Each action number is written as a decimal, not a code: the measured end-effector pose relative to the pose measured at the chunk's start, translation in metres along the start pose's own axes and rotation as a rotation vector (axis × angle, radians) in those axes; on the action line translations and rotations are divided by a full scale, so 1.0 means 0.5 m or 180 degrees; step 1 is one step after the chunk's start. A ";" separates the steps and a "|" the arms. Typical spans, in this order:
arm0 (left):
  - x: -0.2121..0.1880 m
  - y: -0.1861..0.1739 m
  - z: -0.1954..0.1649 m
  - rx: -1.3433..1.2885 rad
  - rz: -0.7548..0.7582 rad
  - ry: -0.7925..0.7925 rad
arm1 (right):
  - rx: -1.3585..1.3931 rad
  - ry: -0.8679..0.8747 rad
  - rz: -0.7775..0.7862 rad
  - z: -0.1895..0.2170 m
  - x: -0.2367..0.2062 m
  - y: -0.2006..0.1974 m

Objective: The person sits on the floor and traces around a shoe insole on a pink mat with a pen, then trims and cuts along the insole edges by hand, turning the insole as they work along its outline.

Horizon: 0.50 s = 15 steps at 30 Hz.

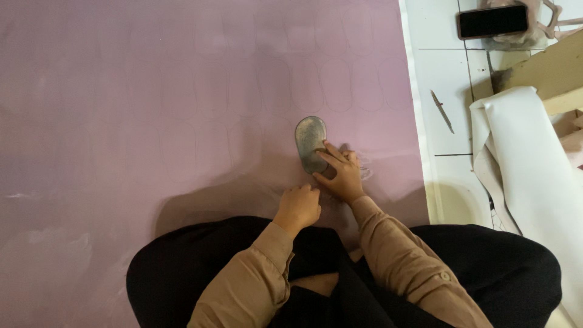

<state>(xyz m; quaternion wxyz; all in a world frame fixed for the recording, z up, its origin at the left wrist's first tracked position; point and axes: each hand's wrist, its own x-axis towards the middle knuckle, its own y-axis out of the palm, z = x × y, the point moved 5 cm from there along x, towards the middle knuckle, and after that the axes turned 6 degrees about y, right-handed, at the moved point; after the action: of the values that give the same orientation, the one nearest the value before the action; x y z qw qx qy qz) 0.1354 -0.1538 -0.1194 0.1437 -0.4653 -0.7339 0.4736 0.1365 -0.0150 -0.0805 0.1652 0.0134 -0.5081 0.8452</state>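
The oval metal template is pinned flat on the pink sheet by the right hand with fingers spread (1 firm press stops slipping); the left hand is curled closed, best kept braced.

A single head-worn camera looks steeply down from above the seated person's lap, close over the large mauve sheet spread on the white tiled floor. The sheet fills the left and centre; its right edge and the floor beyond occupy the right side.
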 end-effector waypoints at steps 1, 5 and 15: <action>0.003 0.000 0.002 -0.0003 0.0035 -0.0020 | 0.0002 0.0027 -0.0005 -0.001 0.000 0.003; 0.008 0.000 0.004 0.0006 0.0124 0.0005 | -0.0142 0.0210 0.0197 -0.011 0.001 0.015; 0.021 -0.024 0.018 0.0133 -0.0059 -0.0107 | -0.0259 0.0361 0.0296 -0.016 0.004 0.026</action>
<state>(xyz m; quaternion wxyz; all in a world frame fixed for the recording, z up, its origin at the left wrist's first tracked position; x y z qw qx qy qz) 0.1176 -0.1516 -0.1165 0.1455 -0.4474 -0.7304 0.4952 0.1317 -0.0133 -0.0950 0.1546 -0.0649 -0.5318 0.8301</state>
